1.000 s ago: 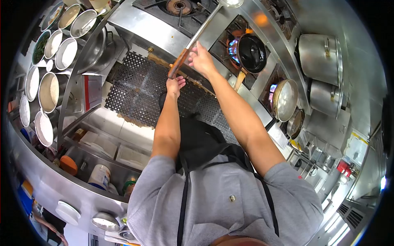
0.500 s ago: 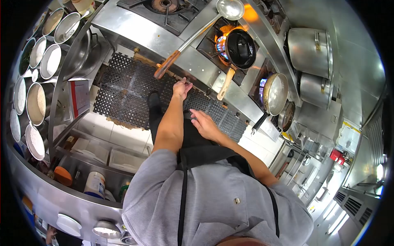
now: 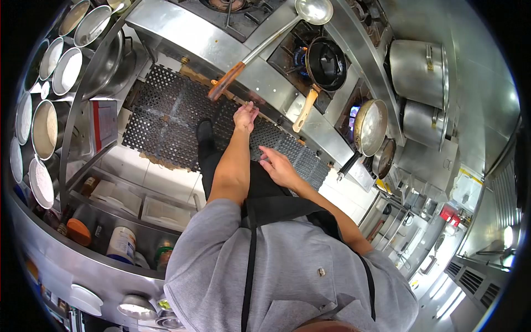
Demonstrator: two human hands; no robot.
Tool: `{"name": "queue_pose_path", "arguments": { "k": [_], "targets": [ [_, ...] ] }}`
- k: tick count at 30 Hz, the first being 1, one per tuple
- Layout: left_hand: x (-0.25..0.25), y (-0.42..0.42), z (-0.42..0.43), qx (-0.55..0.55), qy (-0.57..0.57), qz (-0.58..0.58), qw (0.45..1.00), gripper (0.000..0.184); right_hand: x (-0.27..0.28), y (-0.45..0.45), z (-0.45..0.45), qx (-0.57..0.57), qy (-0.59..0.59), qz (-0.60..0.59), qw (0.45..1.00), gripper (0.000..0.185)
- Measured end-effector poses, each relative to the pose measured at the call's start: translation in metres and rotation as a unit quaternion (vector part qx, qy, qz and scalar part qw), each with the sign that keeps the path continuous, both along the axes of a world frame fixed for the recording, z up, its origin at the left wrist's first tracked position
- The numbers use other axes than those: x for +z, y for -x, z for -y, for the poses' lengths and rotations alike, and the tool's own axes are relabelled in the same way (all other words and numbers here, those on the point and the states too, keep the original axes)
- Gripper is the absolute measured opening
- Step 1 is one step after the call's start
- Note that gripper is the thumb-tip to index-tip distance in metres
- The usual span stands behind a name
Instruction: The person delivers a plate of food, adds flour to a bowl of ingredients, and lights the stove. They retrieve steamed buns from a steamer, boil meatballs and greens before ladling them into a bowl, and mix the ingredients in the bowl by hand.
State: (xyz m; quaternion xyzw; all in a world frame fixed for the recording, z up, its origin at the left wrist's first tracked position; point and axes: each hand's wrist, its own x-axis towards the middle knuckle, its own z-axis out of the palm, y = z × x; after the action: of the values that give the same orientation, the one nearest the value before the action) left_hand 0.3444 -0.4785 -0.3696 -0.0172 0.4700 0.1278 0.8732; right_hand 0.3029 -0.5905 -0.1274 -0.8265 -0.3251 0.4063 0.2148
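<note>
My left hand point(image 3: 244, 117) reaches to the stove's front edge, its fingers closed on what looks like a stove knob, mostly hidden by the hand. My right hand point(image 3: 278, 167) hovers in front of my apron, fingers apart and slightly bent, holding nothing. Ahead, a black frying pan point(image 3: 326, 63) with a wooden handle sits on a burner showing a small blue flame point(image 3: 300, 57). A long ladle point(image 3: 265, 47) lies across the stove top, its wooden handle jutting past the front edge near my left hand.
A second pan point(image 3: 371, 128) sits over a lit burner at the right. Large steel pots point(image 3: 417, 72) stand behind. On my left, a shelf carries several metal containers point(image 3: 47, 130) with powders. A perforated black mat point(image 3: 166, 119) covers the floor by the stove.
The large orange flame beside the black frying pan has dropped to a small blue one. My hands stay in nearly the same places; the view has shifted slightly.
</note>
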Motion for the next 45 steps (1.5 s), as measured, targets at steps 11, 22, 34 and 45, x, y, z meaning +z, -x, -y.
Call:
{"name": "queue_pose_path", "arguments": {
  "k": [11, 22, 34, 45],
  "targets": [
    [-0.016, 0.001, 0.004, 0.013, 0.010, 0.024, 1.000, 0.018, -0.004, 0.000, 0.007, -0.028, 0.015, -0.007, 0.999, 0.047],
    [0.022, 0.059, -0.082, -0.091, -0.132, -0.100, 0.982, 0.069, -0.003, -0.007, 0.035, -0.041, -0.009, 0.023, 0.999, 0.045],
    [0.241, 0.007, -0.191, -0.204, -0.376, 0.059, 0.902, 0.028, -0.022, -0.046, 0.110, -0.132, 0.054, 0.024, 0.989, 0.039],
    [0.178, -0.076, -0.175, -0.264, -0.399, 0.004, 0.878, 0.053, -0.055, -0.018, 0.306, -0.381, 0.089, -0.043, 0.919, 0.039]
  ]
}}
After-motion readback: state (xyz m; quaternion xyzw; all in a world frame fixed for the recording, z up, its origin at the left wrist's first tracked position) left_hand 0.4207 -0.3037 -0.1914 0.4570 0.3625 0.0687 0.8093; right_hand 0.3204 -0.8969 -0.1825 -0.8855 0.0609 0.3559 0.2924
